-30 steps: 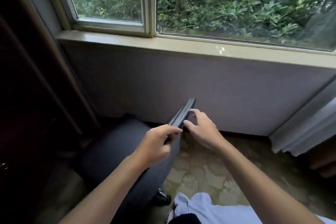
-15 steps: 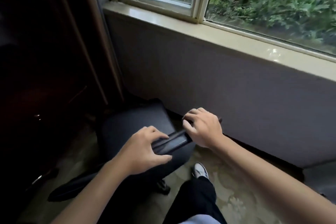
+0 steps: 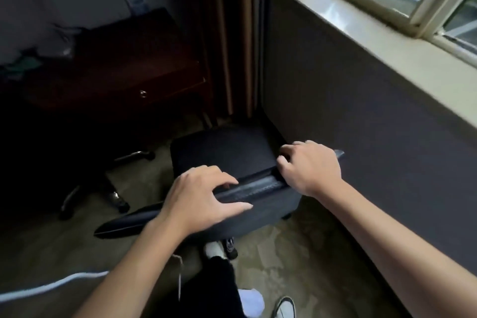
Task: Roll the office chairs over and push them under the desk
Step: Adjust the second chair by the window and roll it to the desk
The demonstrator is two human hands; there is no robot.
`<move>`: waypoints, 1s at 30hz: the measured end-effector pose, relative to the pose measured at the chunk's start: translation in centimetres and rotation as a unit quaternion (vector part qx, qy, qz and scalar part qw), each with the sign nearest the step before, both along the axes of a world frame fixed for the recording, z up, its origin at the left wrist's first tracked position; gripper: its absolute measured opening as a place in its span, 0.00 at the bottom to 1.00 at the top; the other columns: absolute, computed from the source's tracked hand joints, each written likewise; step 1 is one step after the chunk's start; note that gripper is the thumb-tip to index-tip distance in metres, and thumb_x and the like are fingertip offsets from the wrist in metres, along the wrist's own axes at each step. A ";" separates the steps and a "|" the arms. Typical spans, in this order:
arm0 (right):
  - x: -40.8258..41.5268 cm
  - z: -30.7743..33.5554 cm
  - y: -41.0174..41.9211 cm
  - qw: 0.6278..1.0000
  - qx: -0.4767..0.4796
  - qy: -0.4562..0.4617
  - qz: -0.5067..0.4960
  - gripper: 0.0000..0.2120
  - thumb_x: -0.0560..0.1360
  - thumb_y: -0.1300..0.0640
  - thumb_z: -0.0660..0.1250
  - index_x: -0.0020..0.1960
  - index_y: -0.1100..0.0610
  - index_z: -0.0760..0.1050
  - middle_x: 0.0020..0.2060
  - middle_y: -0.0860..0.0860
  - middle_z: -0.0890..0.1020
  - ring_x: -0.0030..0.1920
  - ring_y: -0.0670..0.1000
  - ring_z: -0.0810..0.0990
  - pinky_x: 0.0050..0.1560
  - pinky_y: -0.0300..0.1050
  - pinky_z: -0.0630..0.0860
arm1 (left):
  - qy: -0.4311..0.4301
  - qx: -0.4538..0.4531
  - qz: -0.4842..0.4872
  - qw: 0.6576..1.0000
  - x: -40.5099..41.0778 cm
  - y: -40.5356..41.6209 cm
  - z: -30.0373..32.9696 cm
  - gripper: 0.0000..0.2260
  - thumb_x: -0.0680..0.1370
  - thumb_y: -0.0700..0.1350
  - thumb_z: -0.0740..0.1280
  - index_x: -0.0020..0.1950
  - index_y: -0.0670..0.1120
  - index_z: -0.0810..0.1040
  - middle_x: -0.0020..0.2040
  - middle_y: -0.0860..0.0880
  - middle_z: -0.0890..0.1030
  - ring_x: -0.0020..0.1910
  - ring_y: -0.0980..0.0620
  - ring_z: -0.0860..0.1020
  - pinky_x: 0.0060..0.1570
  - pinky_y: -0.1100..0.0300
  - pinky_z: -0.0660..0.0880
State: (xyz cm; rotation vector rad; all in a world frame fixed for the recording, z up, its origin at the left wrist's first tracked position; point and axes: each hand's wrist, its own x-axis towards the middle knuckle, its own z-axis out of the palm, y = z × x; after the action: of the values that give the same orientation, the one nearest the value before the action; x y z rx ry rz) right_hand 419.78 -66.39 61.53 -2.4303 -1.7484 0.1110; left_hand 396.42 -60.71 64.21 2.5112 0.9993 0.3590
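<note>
A black office chair [image 3: 222,152] stands in front of me, its seat facing away toward the corner. My left hand [image 3: 198,196] grips the top edge of its backrest [image 3: 258,186] on the left. My right hand [image 3: 309,165] grips the same edge on the right. A dark wooden desk [image 3: 124,64] stands at the back left. A second chair sits in shadow under it; only its chrome wheeled base [image 3: 103,188] shows.
A grey wall under a window sill [image 3: 387,31] runs close along the right of the chair. Brown curtains [image 3: 232,33] hang in the corner. A white cable [image 3: 51,286] crosses the patterned carpet at lower left. My feet [image 3: 284,307] are below the chair.
The view has swung left, bringing the desk and second chair into sight. The chair has turned, its backrest now across me. Both hands have kept hold of its top edge.
</note>
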 end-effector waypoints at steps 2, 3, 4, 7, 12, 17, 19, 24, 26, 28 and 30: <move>2.2 0.0 0.4 1.000 0.005 -0.011 0.021 0.16 0.73 0.46 0.53 0.38 0.51 0.76 0.42 0.50 0.82 0.45 0.56 0.78 0.40 0.47 0.62 | -0.003 0.019 0.031 0.999 1.9 -1.0 0.0 0.21 0.64 0.68 0.74 0.46 0.53 0.85 0.42 0.57 0.83 0.41 0.54 0.80 0.48 0.57 0.76; 3.0 0.1 0.7 0.999 0.007 -0.015 0.029 0.16 0.73 0.46 0.52 0.38 0.51 0.76 0.42 0.51 0.83 0.45 0.56 0.78 0.41 0.47 0.61 | -0.005 0.035 0.044 0.998 2.6 -1.3 -0.1 0.20 0.64 0.67 0.75 0.44 0.53 0.85 0.41 0.57 0.83 0.40 0.54 0.80 0.47 0.59 0.75; 4.0 0.2 0.9 0.999 0.005 -0.017 0.038 0.16 0.73 0.46 0.52 0.39 0.51 0.76 0.42 0.51 0.84 0.45 0.57 0.79 0.41 0.47 0.62 | -0.006 0.044 0.056 0.997 3.6 -1.7 -0.2 0.19 0.64 0.66 0.75 0.43 0.53 0.85 0.40 0.57 0.83 0.39 0.55 0.80 0.45 0.60 0.74; 6.6 -0.1 2.0 0.998 0.010 -0.010 0.063 0.16 0.73 0.47 0.52 0.38 0.51 0.75 0.42 0.52 0.84 0.44 0.56 0.79 0.43 0.47 0.62 | -0.018 0.041 0.093 0.995 5.9 -2.2 -0.7 0.19 0.65 0.69 0.71 0.40 0.54 0.83 0.36 0.58 0.80 0.36 0.58 0.79 0.38 0.60 0.76; 10.2 -0.2 5.0 0.994 0.010 0.004 0.108 0.15 0.72 0.46 0.54 0.42 0.50 0.78 0.40 0.51 0.84 0.44 0.55 0.80 0.44 0.46 0.61 | -0.033 0.040 0.138 0.989 9.4 -1.9 -0.9 0.19 0.65 0.70 0.69 0.39 0.55 0.82 0.35 0.57 0.78 0.33 0.58 0.77 0.34 0.56 0.76; 14.0 -0.2 6.5 0.986 0.018 -0.012 0.166 0.19 0.72 0.44 0.52 0.49 0.47 0.80 0.45 0.48 0.84 0.48 0.53 0.79 0.46 0.47 0.64 | -0.019 0.032 0.174 0.984 13.6 -2.5 -1.5 0.18 0.66 0.69 0.68 0.39 0.54 0.81 0.34 0.56 0.77 0.33 0.58 0.76 0.33 0.56 0.76; 15.1 -0.1 7.3 0.982 0.004 -0.009 0.190 0.22 0.71 0.44 0.50 0.50 0.46 0.81 0.47 0.48 0.84 0.50 0.53 0.79 0.48 0.46 0.64 | -0.027 0.036 0.192 0.980 15.0 -2.8 -1.5 0.18 0.66 0.68 0.69 0.39 0.54 0.82 0.35 0.56 0.77 0.33 0.57 0.77 0.33 0.56 0.76; 16.5 0.3 9.5 0.976 -0.002 -0.001 0.220 0.18 0.73 0.45 0.54 0.53 0.46 0.80 0.49 0.47 0.84 0.52 0.52 0.78 0.52 0.47 0.65 | -0.015 0.050 0.241 0.969 16.7 -3.1 -1.4 0.21 0.65 0.70 0.68 0.40 0.54 0.82 0.34 0.58 0.76 0.36 0.56 0.76 0.37 0.60 0.75; 17.0 0.1 10.2 0.971 0.003 -0.002 0.238 0.18 0.73 0.45 0.54 0.51 0.46 0.81 0.47 0.46 0.84 0.50 0.51 0.78 0.51 0.47 0.67 | 0.002 0.059 0.265 0.962 17.3 -3.2 -1.5 0.23 0.65 0.74 0.65 0.42 0.55 0.82 0.36 0.60 0.76 0.37 0.58 0.75 0.40 0.63 0.71; 17.4 0.1 10.5 0.968 0.020 0.007 0.250 0.18 0.72 0.45 0.53 0.48 0.47 0.81 0.45 0.46 0.84 0.48 0.51 0.78 0.49 0.47 0.69 | 0.022 0.056 0.294 0.954 17.6 -3.2 -1.7 0.27 0.66 0.76 0.62 0.47 0.57 0.82 0.39 0.61 0.77 0.40 0.58 0.74 0.43 0.63 0.69; 17.7 0.3 10.8 0.962 0.035 0.020 0.269 0.18 0.72 0.46 0.52 0.46 0.48 0.81 0.43 0.46 0.84 0.46 0.52 0.79 0.46 0.47 0.70 | 0.046 0.051 0.344 0.937 17.8 -4.2 -1.9 0.30 0.66 0.78 0.59 0.50 0.57 0.82 0.44 0.62 0.76 0.44 0.60 0.74 0.45 0.64 0.68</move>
State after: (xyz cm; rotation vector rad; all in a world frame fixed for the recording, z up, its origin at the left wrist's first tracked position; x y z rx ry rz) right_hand 437.47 -55.60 61.85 -1.8283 -2.2978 0.1504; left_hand 414.24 -64.94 62.27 2.1966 1.9320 0.5015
